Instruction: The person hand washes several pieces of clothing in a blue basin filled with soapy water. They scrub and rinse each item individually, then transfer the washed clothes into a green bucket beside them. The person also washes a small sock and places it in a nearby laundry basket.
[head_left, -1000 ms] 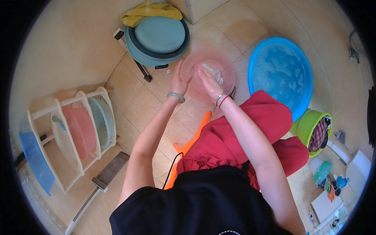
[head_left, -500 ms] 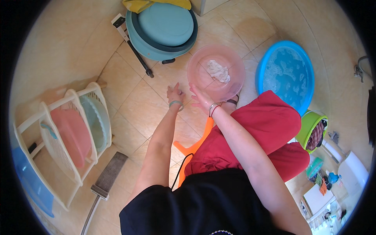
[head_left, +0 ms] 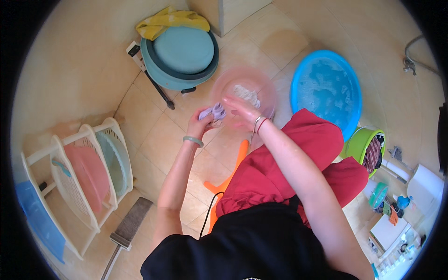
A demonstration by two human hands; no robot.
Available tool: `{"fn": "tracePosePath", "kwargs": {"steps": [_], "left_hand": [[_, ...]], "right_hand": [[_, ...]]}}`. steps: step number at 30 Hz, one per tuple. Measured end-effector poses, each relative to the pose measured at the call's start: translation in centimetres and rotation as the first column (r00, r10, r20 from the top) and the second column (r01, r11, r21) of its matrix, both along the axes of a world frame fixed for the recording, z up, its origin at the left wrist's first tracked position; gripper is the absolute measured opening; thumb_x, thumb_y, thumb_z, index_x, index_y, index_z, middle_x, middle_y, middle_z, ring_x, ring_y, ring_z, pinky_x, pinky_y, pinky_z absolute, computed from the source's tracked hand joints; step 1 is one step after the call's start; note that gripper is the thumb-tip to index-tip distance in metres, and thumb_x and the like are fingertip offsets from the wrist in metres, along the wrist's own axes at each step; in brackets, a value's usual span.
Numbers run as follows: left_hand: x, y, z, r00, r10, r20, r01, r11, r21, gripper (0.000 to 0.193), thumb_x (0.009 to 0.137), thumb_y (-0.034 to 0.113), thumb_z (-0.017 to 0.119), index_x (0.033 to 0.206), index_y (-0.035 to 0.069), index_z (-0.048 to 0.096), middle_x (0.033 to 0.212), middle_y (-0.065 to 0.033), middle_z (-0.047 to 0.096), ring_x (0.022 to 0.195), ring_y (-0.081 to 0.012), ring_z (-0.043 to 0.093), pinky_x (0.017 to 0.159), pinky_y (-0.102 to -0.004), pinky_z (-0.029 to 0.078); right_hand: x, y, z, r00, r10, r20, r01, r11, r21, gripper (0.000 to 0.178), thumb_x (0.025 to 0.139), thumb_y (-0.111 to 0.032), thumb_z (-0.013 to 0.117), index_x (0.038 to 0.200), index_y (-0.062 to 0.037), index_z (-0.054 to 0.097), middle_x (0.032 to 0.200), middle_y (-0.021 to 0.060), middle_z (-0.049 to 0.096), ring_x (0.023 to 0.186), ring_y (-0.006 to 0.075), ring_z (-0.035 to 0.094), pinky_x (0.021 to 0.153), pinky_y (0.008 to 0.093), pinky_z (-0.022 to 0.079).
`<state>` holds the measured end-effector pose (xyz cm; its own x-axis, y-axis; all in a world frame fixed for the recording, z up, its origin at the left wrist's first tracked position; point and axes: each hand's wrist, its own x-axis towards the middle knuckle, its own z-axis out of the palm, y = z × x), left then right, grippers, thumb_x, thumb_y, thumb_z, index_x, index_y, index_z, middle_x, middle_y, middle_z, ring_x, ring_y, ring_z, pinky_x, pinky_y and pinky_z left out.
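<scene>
My left hand [head_left: 198,126] is closed around a small crumpled lavender cloth [head_left: 215,111], raised off the tiled floor. Beside it, my right hand [head_left: 244,113] is open, its fingers stretched toward the cloth with a narrow gap between. This hand overlaps the near side of a translucent pink basin [head_left: 267,85]. Inside that basin lies a bunched white cloth [head_left: 246,94], partly hidden by my right fingers. To the right stands a blue tub [head_left: 295,93] of sudsy water.
Stacked teal basins [head_left: 184,49] with a yellow cloth [head_left: 173,20] stand at the far left. A white rack [head_left: 95,170] holds more basins, near a flat mop [head_left: 132,223]. A green bucket [head_left: 358,144] of clothes sits right of my knees, an orange stool [head_left: 231,175] below me.
The lavender cloth now shows in my left hand, which was empty-looking and lower before. My right hand stays open near the pink basin. The whole view has shifted slightly.
</scene>
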<state>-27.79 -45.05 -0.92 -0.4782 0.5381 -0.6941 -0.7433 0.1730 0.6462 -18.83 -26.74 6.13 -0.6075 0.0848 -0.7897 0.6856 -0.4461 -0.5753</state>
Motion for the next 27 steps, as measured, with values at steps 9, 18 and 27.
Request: {"fn": "tracePosePath", "kwargs": {"steps": [9,18,27], "left_hand": [[2.2,25.5,15.0,0.842,-0.513,-0.165,0.539,0.792,0.288,0.053,0.089,0.015,0.067,0.137,0.009,0.046,0.123,-0.0104,0.058,0.106,-0.0224,0.062,0.083,-0.0366,0.056],[15.9,47.6,9.7,0.415,-0.909,0.037,0.89,0.414,0.193,0.047,0.093,0.024,0.064,0.133,0.008,0.046,0.117,-0.0126,0.063,0.1,-0.0256,0.066,0.075,-0.0382,0.059],[24.6,49.8,-2.3,0.543,-0.745,0.386,0.678,0.661,0.322,0.052,0.093,0.014,0.058,0.139,0.008,0.037,0.129,-0.0212,0.053,0.115,-0.0366,0.057,0.087,-0.0483,0.056]], "right_hand": [[8.8,22.6,10.8,0.966,-0.14,-0.218,0.19,0.955,0.23,0.036,0.079,-0.008,0.07,0.113,-0.0066,0.059,0.104,0.0086,0.061,0.093,0.018,0.063,0.074,0.0358,0.06],[30.6,35.2,5.5,0.768,-0.593,-0.241,0.632,0.762,0.14,0.039,0.091,-0.017,0.062,0.126,-0.0034,0.051,0.111,0.0148,0.062,0.091,0.0271,0.067,0.075,0.0421,0.06],[37.4,32.3,-5.8,0.644,-0.7,-0.309,0.764,0.61,0.212,0.045,0.098,-0.024,0.053,0.141,-0.0173,0.043,0.126,0.0123,0.056,0.09,0.0267,0.069,0.066,0.038,0.06]]}}
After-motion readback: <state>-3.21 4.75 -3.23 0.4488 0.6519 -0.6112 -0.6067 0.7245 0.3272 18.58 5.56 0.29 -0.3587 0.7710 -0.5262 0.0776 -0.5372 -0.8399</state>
